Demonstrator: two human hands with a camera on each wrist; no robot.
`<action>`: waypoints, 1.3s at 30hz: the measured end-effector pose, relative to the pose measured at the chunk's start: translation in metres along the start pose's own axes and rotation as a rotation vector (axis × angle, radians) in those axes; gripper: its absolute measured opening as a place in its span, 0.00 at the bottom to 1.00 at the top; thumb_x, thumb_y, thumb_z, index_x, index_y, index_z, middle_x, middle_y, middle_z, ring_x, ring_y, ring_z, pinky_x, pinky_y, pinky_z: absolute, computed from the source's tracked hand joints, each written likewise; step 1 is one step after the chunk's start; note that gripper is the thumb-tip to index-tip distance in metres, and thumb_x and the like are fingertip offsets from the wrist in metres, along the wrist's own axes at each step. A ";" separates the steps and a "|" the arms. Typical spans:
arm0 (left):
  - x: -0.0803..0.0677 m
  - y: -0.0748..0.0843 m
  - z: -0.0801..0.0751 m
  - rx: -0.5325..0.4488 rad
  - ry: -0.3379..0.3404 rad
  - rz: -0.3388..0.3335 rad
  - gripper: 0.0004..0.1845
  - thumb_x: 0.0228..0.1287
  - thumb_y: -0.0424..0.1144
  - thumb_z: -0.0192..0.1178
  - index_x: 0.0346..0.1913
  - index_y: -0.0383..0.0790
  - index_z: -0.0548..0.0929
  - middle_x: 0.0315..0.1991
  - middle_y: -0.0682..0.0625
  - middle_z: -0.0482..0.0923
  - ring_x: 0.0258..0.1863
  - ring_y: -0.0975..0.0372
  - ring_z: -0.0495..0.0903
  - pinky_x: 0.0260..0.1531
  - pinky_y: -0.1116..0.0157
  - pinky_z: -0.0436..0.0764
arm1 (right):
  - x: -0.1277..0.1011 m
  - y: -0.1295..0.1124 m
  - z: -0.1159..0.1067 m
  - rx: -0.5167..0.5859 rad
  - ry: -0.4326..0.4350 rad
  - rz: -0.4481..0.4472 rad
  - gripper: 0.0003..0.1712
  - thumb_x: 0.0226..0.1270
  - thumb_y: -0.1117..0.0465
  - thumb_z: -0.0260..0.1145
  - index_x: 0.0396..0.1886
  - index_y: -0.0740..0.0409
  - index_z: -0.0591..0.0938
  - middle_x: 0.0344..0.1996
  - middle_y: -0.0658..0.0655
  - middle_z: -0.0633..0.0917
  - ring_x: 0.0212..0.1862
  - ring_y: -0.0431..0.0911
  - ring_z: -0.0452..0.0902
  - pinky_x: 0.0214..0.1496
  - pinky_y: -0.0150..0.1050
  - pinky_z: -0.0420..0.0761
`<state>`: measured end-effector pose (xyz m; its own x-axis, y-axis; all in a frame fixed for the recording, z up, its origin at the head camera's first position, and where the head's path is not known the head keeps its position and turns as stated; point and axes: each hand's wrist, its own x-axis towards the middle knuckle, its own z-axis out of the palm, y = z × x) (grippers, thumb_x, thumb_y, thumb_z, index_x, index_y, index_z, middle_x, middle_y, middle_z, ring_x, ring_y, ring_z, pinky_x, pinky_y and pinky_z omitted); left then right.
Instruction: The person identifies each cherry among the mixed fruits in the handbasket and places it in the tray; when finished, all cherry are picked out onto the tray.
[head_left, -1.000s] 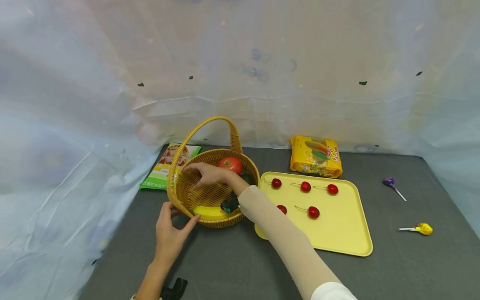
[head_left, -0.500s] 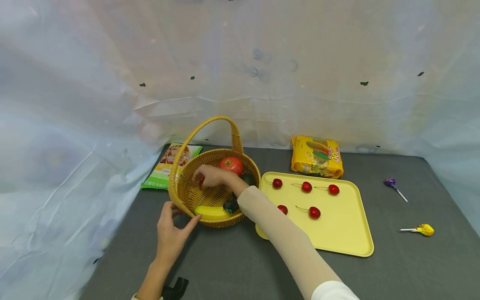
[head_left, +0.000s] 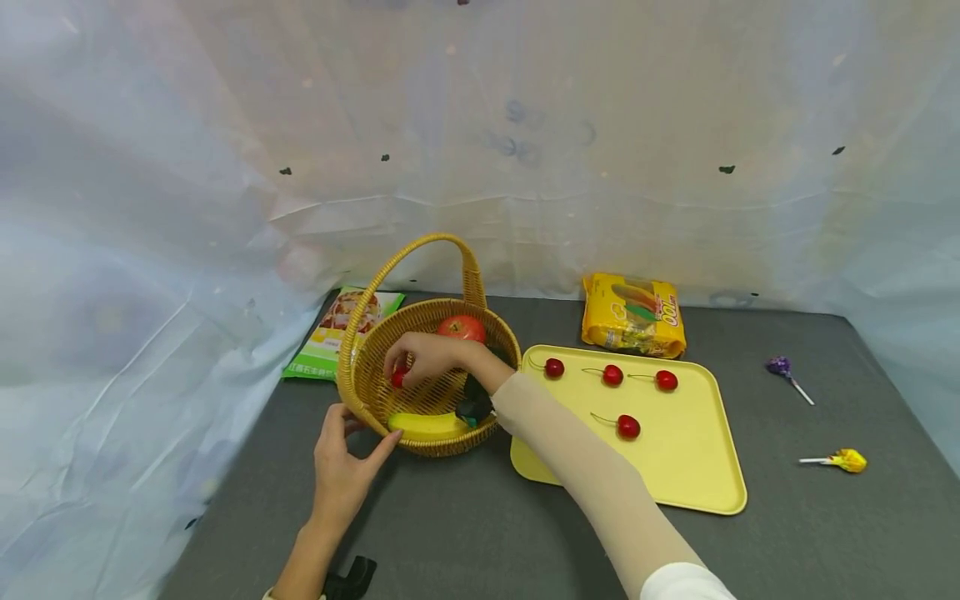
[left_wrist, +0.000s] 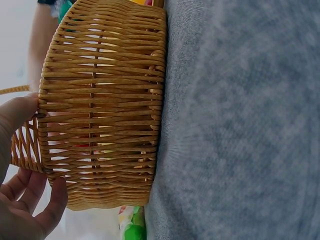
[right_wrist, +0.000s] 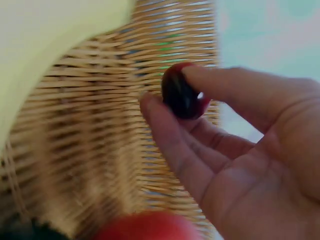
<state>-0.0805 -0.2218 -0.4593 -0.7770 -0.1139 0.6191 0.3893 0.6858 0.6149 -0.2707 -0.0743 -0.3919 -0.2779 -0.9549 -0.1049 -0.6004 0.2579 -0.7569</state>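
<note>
A grey desk (head_left: pixel 480 533) carries a yellow tray (head_left: pixel 697 467) near its middle, with four cherries on it, and a wicker basket (head_left: pixel 367 387) just left of the tray, toward the back-left corner. The left hand (head_left: pixel 341 467) rests on the basket's near outer wall, fingers spread and straight against the weave. The right hand (head_left: pixel 427 357) is inside the basket, fingertips pinching a red cherry (head_left: pixel 398 378) above the woven floor. A tomato (head_left: pixel 461 327) and a banana (head_left: pixel 427 425) lie in the basket too.
</note>
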 end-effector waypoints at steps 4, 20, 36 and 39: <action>0.000 0.002 0.001 -0.003 0.015 0.012 0.31 0.44 0.29 0.81 0.50 0.32 0.74 0.42 0.47 0.74 0.40 0.58 0.77 0.42 0.63 0.80 | -0.040 -0.008 -0.016 0.022 0.068 -0.133 0.13 0.68 0.69 0.67 0.51 0.65 0.84 0.45 0.56 0.84 0.42 0.47 0.80 0.45 0.32 0.81; -0.003 0.002 0.002 -0.027 -0.016 -0.003 0.30 0.47 0.29 0.79 0.52 0.29 0.74 0.44 0.45 0.73 0.43 0.56 0.77 0.47 0.66 0.78 | -0.296 0.042 0.001 0.032 0.454 0.199 0.16 0.65 0.70 0.69 0.51 0.64 0.78 0.46 0.59 0.82 0.48 0.51 0.79 0.48 0.45 0.83; -0.001 0.003 0.000 -0.027 -0.019 -0.008 0.30 0.47 0.30 0.80 0.51 0.29 0.74 0.44 0.45 0.73 0.43 0.57 0.77 0.47 0.65 0.78 | -0.374 0.080 0.048 0.042 0.510 0.311 0.20 0.60 0.70 0.73 0.51 0.66 0.78 0.44 0.59 0.80 0.42 0.44 0.74 0.40 0.36 0.79; -0.001 0.003 -0.001 -0.021 -0.017 -0.006 0.30 0.46 0.29 0.80 0.51 0.29 0.75 0.44 0.45 0.74 0.43 0.56 0.77 0.47 0.63 0.78 | -0.373 0.080 0.049 0.057 0.496 0.330 0.22 0.59 0.70 0.73 0.52 0.67 0.77 0.45 0.60 0.80 0.42 0.44 0.74 0.41 0.36 0.79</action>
<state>-0.0786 -0.2204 -0.4576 -0.7875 -0.1059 0.6071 0.3948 0.6698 0.6289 -0.1781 0.2951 -0.4455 -0.7681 -0.6392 -0.0373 -0.3852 0.5079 -0.7705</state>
